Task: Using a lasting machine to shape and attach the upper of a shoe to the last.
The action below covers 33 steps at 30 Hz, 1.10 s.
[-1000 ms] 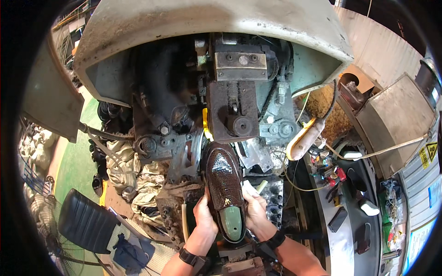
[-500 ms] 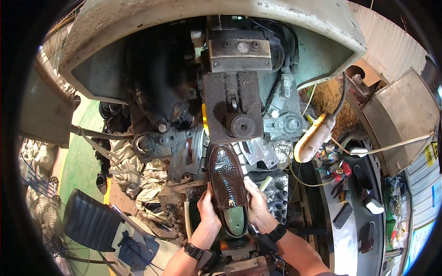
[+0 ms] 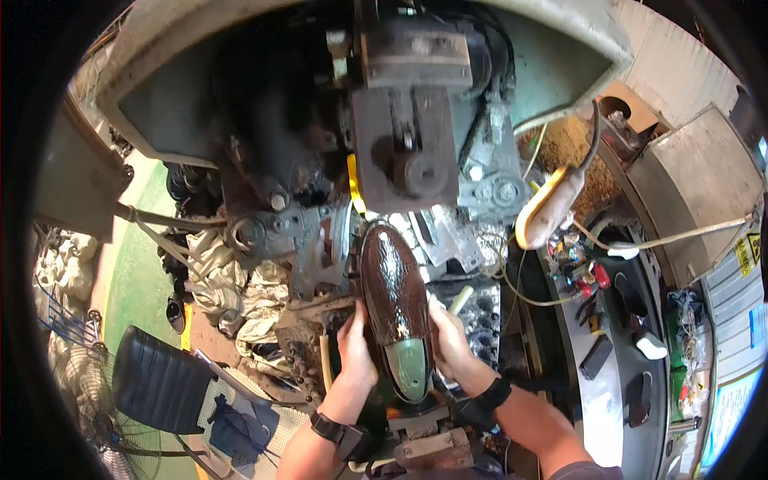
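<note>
Between my two hands is a glossy dark brown shoe upper [image 3: 390, 284] with a textured surface, stretched over a green shoe last [image 3: 411, 364]. Its toe points away from me, toward the machine, and the bare green heel end faces me. My left hand [image 3: 356, 352] grips the left side of it, with the thumb along its edge. From the right, my right hand [image 3: 450, 340] holds the other side. The undersides of the shoe and most of my fingers are hidden. Just beyond the toe stands the machine's dark metal head [image 3: 406, 152].
A lamp [image 3: 552, 208] hangs on a cable to the right of the machine. Farther right, a bench [image 3: 598, 408] carries a dark phone-shaped object [image 3: 596, 357], shoe parts and small tools. At lower left are a black chair [image 3: 164, 382] and a fan [image 3: 104, 424]; crumpled pale cloth [image 3: 220, 276] lies behind them.
The whole view has shifted slightly. The shoe, still between both hands, appears a little farther up the picture and its toe looks nearer the machine head.
</note>
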### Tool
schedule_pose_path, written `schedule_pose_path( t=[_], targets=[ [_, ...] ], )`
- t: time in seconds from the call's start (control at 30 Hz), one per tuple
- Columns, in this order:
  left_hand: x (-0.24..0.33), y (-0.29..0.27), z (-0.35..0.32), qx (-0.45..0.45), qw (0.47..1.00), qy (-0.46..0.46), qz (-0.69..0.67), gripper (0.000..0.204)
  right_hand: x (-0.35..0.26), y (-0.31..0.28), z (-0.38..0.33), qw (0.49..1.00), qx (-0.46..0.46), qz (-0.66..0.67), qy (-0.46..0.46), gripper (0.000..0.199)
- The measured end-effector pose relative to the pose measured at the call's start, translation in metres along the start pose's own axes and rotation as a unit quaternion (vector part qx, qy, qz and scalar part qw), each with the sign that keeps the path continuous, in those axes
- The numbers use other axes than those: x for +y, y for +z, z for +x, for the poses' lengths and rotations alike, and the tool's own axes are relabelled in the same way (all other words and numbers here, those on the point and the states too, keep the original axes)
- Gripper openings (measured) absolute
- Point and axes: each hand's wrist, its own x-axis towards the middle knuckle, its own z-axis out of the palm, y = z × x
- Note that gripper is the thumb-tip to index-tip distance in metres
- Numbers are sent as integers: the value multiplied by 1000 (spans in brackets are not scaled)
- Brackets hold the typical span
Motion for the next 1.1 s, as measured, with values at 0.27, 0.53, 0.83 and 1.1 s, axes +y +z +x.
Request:
schedule_pose_path(
  t=[0.27,0.53,0.83,1.1],
  targets=[
    [-24,19,-31,-87,995,17,-39,64,2,23,-21,992,-22,-59,111,82],
    [-25,15,-22,-72,994,-4,-77,65,35,2,-9,998,-11,-66,17,74],
    [-40,6,-2,-39,998,25,-51,57,15,-1,-10,996,-75,-20,-33,66],
    [17,-67,-24,-120,835,435,315,54,-62,-152,-162,973,84,-105,-190,37]
  ],
)
